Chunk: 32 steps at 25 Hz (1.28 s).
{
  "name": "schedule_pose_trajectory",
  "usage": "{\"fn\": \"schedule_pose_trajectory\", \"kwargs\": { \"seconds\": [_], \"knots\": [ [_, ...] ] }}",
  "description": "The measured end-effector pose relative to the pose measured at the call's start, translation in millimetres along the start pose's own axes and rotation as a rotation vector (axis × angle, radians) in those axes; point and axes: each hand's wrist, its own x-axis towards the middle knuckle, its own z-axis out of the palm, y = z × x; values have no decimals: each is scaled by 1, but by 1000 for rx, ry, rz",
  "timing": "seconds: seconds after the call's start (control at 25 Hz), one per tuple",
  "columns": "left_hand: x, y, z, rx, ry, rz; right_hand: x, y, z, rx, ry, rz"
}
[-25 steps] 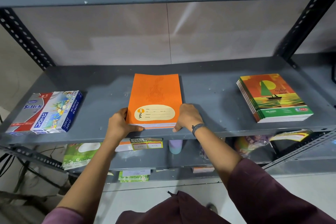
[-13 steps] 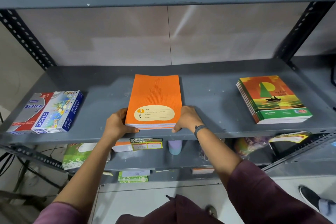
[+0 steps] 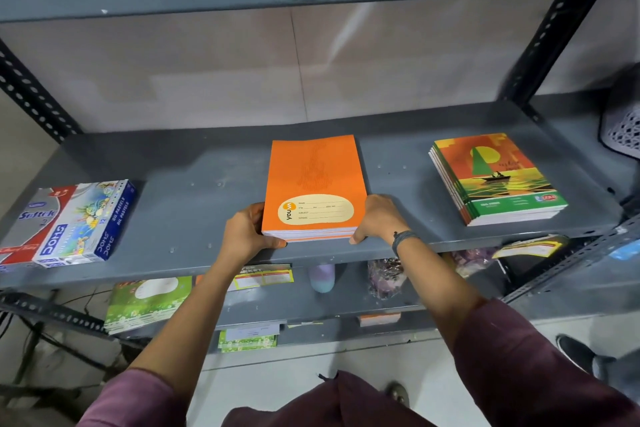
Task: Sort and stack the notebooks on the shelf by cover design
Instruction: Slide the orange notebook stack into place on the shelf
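Observation:
A stack of orange notebooks (image 3: 313, 177) with a cream label lies flat in the middle of the grey metal shelf (image 3: 194, 198), near its front edge. My left hand (image 3: 244, 232) grips the stack's near left corner and my right hand (image 3: 375, 218) grips its near right corner. A second stack of notebooks with a sailboat sunset cover (image 3: 495, 177) rests on the right part of the same shelf, apart from both hands.
Boxes of oil pastels (image 3: 69, 222) lie at the shelf's left end. The shelf below holds green notebooks (image 3: 145, 302), yellow-labelled notebooks (image 3: 266, 276), a small pastel bottle (image 3: 322, 277) and a plastic bag (image 3: 384, 277). A black mesh basket (image 3: 623, 121) sits far right. Someone's shoe (image 3: 575, 354) shows on the floor.
The orange stack has slid slightly back and squared up between my hands. The camera has shifted a little; a shoe has come into view at lower right.

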Motion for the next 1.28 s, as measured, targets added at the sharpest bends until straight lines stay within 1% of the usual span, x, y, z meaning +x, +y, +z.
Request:
{"fn": "schedule_pose_trajectory", "kwargs": {
  "seconds": [0.2, 0.28, 0.36, 0.4, 0.44, 0.48, 0.52, 0.56, 0.6, 0.64, 0.68, 0.76, 0.8, 0.88, 0.92, 1.0, 1.04, 1.12, 1.2, 1.28],
  "knots": [
    [2, 7, 10, 75, 20, -14, 1, 13, -3, 51, -3, -16],
    [-1, 13, 10, 122, -30, -38, 0, 19, -10, 112, -77, -76],
    [-11, 27, 10, 21, -130, -121, -4, 32, -25, 205, -158, -138],
    [-16, 37, 13, 37, -83, -121, -6, 42, -36, 241, -164, -150],
    [-23, 51, 17, 110, 72, -82, -7, 51, -48, 279, -126, -153],
    [-30, 65, 26, 196, 269, 36, -7, 63, -60, 315, -41, -157],
    [-35, 83, 41, 197, 440, 187, -6, 75, -74, 338, 76, -174],
    [-39, 104, 62, 93, 503, 270, -5, 88, -87, 334, 209, -199],
    [-42, 123, 85, -46, 460, 290, -4, 100, -99, 293, 335, -217],
    [-43, 142, 111, -181, 342, 263, -1, 113, -110, 235, 437, -221],
    [-44, 159, 138, -288, 197, 198, 1, 128, -120, 157, 515, -189],
    [-46, 183, 187, -439, -40, 46, 3, 160, -137, -2, 589, -16],
    [-46, 191, 205, -488, -101, -22, 5, 177, -144, -36, 597, 75],
    [-43, 200, 232, -524, -150, -102, 7, 209, -154, 40, 525, 202],
    [-40, 203, 240, -519, -156, -107, 9, 222, -156, 120, 457, 226],
    [-35, 209, 252, -505, -159, -80, 11, 241, -157, 329, 340, 212],
    [-35, 212, 256, -503, -163, -64, 12, 247, -155, 432, 326, 194],
    [-35, 215, 261, -501, -167, -46, 11, 254, -150, 601, 353, 156],
    [-36, 215, 263, -508, -150, -55, 8, 252, -142, 672, 378, 109],
    [-33, 210, 261, -510, -108, -60, 8, 244, -135, 677, 378, 81]
  ]
}}
